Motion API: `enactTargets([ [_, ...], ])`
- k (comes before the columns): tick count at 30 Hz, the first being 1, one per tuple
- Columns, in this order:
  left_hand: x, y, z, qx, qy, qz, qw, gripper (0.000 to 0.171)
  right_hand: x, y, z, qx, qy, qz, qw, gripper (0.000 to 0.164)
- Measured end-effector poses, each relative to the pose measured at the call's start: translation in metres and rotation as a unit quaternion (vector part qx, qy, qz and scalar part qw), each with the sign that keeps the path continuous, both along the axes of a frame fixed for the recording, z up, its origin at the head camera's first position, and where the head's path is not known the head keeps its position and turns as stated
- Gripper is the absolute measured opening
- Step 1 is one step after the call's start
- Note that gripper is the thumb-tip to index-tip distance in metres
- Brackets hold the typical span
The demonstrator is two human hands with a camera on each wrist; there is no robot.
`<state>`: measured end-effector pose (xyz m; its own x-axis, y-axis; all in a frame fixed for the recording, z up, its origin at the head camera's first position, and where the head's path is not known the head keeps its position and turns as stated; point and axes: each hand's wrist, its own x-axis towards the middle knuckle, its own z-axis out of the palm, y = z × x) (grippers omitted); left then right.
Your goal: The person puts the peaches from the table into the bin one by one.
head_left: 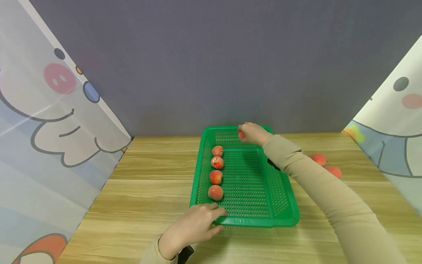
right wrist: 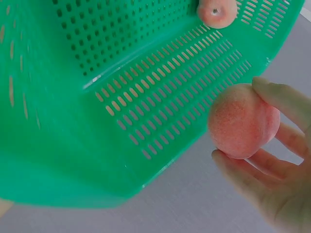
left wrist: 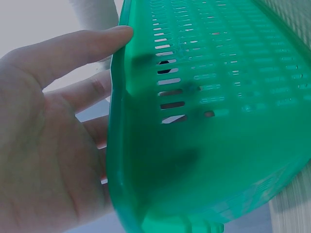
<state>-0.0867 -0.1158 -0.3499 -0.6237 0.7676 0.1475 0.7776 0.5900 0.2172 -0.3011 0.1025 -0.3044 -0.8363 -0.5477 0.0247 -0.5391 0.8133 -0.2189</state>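
A green plastic basket with slotted walls stands on the wooden table. Down its left side runs a row of several peaches. My left hand grips the rim at the near left corner, with the fingers over the edge and the thumb outside. In the left wrist view, the thumb lies against the rim. Over the far end of the basket, my right hand holds a peach between thumb and fingers, close to the far rim in the right wrist view.
Two more peaches lie on the table right of the basket, partly behind the right sleeve. A grey wall rises behind the table. Cartoon-printed sheets stand at both sides.
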Motion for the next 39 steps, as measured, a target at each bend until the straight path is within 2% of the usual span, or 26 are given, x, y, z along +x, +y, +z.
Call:
enactTargets([
  [10,-0.001,0.0,-0.001,-0.002,-0.004,0.002,1.0,0.021,-0.005,-0.01,-0.014,0.008,-0.024,-0.009,1.0,0.035],
  [19,-0.001,0.0,0.0,0.0,-0.007,0.0,1.0,0.022,-0.01,-0.018,-0.029,-0.005,-0.041,-0.018,0.999,0.035],
  [36,-0.001,0.001,0.002,-0.006,-0.006,0.001,1.0,0.021,-0.011,-0.031,-0.053,0.018,-0.012,-0.028,0.999,0.034],
  [39,-0.001,0.0,0.002,-0.006,-0.005,0.001,1.0,0.021,-0.012,-0.034,-0.058,0.02,-0.022,-0.034,0.999,0.031],
])
